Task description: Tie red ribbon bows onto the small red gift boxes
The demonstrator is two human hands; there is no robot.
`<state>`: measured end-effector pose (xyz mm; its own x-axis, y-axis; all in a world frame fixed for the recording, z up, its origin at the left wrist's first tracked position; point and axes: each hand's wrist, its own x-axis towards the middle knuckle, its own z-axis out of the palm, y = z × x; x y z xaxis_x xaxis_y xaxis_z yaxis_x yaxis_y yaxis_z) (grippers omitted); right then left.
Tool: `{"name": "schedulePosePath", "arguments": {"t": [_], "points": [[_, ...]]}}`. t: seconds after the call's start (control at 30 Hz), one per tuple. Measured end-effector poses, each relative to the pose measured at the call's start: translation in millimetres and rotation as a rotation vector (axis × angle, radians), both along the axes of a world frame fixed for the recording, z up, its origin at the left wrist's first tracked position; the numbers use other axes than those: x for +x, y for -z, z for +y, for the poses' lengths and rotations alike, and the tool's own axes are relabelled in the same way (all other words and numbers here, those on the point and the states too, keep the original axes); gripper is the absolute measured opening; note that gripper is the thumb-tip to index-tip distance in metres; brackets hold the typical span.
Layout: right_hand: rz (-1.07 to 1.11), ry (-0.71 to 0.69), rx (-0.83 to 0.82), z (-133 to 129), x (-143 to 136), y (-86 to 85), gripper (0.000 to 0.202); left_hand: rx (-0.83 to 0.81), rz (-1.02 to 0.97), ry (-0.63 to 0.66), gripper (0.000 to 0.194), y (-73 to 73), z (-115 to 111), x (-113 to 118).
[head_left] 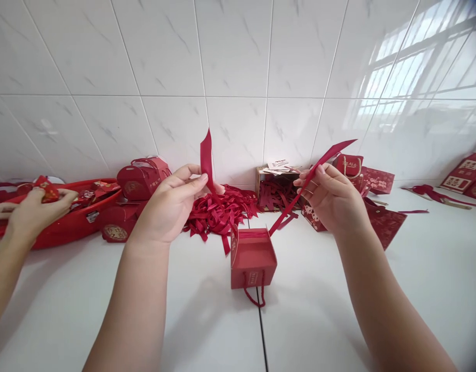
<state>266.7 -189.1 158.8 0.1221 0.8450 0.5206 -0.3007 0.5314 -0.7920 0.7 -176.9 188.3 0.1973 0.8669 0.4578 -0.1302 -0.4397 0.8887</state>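
Note:
A small red box [254, 258] with a twisted rope handle sits on the white table, in the middle of the view. A red ribbon [289, 207] runs across the upper part of the box, and its two ends rise to either side. My left hand [175, 199] pinches one end between thumb and fingers, the tip standing up above it. The other end is pinched in my right hand [331, 191], its tip pointing up to the right. Both hands are raised above and behind the box, apart from each other.
Behind the box lie a pile of red ribbons [222, 212] and an open carton [278, 191] of dark red strips. Red gift boxes [142, 181] stand left and right. At the far left, another person's hands [32, 212] hold a red packet over a red basin [63, 230].

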Motion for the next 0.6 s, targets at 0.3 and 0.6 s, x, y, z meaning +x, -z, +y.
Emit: {"name": "schedulePosePath", "arguments": {"t": [0.3, 0.6], "points": [[-0.061, -0.010, -0.050, 3.4, -4.0, 3.9, 0.022, -0.062, 0.111, 0.014, 0.015, 6.4, 4.9, 0.0], [-0.013, -0.121, -0.021, 2.9, -7.8, 5.3, 0.016, -0.023, 0.075, 0.065, 0.011, 3.4, -1.0, 4.6]]}}
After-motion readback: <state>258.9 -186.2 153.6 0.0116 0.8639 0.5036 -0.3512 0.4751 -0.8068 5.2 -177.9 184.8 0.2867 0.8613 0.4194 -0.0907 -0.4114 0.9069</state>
